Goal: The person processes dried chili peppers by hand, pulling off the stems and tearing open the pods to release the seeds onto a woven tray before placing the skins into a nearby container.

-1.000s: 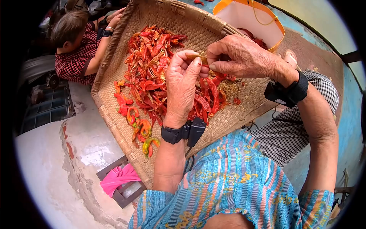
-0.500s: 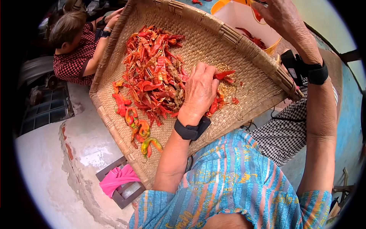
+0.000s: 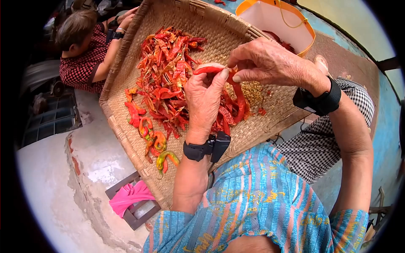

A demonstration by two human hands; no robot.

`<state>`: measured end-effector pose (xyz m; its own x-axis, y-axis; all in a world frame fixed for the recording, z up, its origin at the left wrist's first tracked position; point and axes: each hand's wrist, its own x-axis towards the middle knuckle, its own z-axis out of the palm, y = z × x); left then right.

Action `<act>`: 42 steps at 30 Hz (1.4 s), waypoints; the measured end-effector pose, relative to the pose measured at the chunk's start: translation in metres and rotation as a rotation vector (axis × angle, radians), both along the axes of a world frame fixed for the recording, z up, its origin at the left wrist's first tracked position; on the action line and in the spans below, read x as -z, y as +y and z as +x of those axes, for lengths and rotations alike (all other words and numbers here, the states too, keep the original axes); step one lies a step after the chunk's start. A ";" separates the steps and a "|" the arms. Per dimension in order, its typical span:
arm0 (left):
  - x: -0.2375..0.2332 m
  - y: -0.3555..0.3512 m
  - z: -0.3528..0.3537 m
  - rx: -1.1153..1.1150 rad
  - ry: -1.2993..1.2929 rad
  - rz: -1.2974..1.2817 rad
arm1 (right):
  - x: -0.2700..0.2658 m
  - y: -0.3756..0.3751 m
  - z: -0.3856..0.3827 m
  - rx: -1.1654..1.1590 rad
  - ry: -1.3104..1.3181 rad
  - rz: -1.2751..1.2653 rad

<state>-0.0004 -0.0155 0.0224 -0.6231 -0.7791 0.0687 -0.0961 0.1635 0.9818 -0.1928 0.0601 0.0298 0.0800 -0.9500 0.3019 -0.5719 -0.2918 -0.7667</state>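
Observation:
My left hand is raised over the woven tray, fingers closed on a red chili held crosswise. My right hand meets it from the right, pinching the same chili at its stem end. Under both hands lies a pile of dried red chilies. A few orange-green curled chilies lie apart near the tray's near-left edge. Loose seeds are scattered right of the pile.
An orange-rimmed white bag holding a few red chilies stands beyond the tray's far right edge. Another person in a red patterned top sits at the far left. A pink cloth lies on a small stool below the tray.
My right hand came back down from over the bag to the tray. My left hand lifted out of the pile with a fresh red chili, and both hands now hold it.

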 end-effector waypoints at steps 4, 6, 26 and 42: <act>-0.005 0.008 -0.005 0.008 0.091 0.034 | 0.004 -0.004 0.003 -0.075 -0.008 0.007; -0.004 0.008 -0.006 -0.001 0.104 0.053 | 0.000 -0.005 -0.001 -0.022 0.000 -0.045; 0.017 0.006 0.005 0.077 -0.337 -0.037 | -0.028 0.009 -0.043 0.337 0.121 -0.100; 0.006 -0.002 -0.013 0.042 0.202 0.238 | -0.009 -0.002 -0.003 0.039 -0.033 0.096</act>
<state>-0.0129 -0.0174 0.0168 -0.6471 -0.7623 0.0133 0.1069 -0.0734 0.9916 -0.1961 0.0577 0.0383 0.0340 -0.9769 0.2109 -0.5549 -0.1940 -0.8090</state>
